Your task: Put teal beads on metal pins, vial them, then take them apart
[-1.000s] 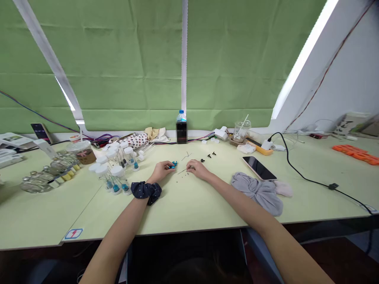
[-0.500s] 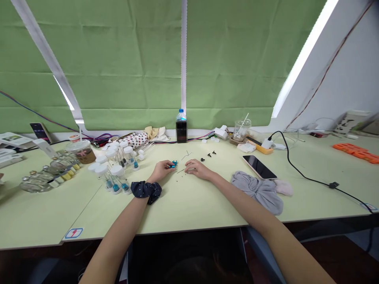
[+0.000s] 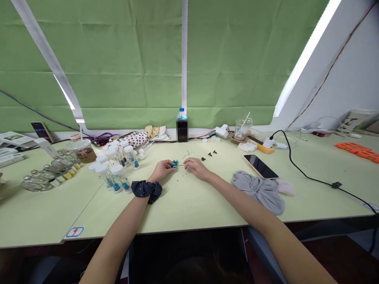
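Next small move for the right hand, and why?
Probably ease the thin rod toward the blue part, checking alignment: the right hand pinches the rod, its free end pointing at the part in the left hand. Whether they touch is too small to tell.

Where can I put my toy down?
There's bare tabletop between the dark scrunchie, the right arm and the near edge. Another patch lies between the black cable and orange pieces. The left side's crowded with white-capped vials and glass bottles.
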Demonstrator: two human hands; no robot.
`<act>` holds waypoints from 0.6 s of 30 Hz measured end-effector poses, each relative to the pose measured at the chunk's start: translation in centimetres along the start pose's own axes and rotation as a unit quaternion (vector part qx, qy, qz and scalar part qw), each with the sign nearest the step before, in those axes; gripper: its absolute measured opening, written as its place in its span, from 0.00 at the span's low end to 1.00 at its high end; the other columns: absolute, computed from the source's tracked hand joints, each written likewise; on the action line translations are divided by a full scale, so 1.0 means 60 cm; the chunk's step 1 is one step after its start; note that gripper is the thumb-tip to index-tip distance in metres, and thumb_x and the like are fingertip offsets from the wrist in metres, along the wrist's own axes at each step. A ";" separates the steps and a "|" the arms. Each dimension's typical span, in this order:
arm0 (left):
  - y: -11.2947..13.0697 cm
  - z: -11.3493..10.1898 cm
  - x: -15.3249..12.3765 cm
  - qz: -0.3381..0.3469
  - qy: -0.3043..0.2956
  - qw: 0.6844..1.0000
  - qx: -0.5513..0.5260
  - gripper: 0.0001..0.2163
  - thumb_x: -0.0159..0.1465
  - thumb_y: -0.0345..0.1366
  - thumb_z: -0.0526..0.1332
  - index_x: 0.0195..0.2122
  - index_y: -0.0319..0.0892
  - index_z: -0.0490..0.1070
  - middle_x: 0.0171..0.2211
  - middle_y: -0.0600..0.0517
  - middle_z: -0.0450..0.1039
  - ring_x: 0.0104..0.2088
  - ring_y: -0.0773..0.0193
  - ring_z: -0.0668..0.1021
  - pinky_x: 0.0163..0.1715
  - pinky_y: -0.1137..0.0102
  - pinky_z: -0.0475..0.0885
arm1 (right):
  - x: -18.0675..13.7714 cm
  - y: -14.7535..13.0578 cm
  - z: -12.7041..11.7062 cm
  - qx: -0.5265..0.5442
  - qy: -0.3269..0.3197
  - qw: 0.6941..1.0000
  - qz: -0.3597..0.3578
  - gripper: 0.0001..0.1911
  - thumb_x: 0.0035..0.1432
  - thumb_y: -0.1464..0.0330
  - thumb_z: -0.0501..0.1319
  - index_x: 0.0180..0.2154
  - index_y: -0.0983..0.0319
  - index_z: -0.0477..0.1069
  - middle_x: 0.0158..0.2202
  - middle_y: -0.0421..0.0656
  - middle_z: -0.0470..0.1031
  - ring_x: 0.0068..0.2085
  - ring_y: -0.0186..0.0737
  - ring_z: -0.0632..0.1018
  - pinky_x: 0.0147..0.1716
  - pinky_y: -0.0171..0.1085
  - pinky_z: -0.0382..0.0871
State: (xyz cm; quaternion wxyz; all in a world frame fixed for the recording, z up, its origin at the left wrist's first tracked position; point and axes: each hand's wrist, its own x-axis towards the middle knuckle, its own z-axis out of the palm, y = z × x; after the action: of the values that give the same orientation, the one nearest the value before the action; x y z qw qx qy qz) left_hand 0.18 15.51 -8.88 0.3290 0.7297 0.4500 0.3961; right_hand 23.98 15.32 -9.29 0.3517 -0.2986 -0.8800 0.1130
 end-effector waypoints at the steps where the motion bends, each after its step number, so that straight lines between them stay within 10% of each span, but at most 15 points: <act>1: 0.000 0.000 0.000 0.000 -0.001 1.000 -0.001 0.20 0.47 0.48 0.68 0.35 0.38 0.75 0.32 0.48 0.76 0.24 0.68 0.72 0.26 0.72 0.66 | -0.001 -0.001 -0.001 0.005 0.011 1.000 -0.002 0.07 0.58 0.74 0.56 0.34 0.59 0.71 0.45 0.44 0.71 0.48 0.41 0.70 0.50 0.44 0.57; 18: 0.010 0.004 -0.003 0.006 -0.009 1.000 -0.012 0.19 0.48 0.46 0.68 0.35 0.37 0.74 0.29 0.49 0.74 0.24 0.68 0.71 0.25 0.72 0.65 | -0.003 -0.022 -0.001 0.034 -0.008 0.999 -0.033 0.08 0.60 0.74 0.53 0.34 0.61 0.70 0.44 0.47 0.71 0.47 0.41 0.71 0.48 0.42 0.61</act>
State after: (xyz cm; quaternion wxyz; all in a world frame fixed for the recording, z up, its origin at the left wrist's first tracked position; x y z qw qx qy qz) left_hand 0.60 15.06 -8.53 0.3391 0.7320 0.4377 0.3969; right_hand 23.57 14.17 -8.81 0.3578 -0.2568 -0.8878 0.1336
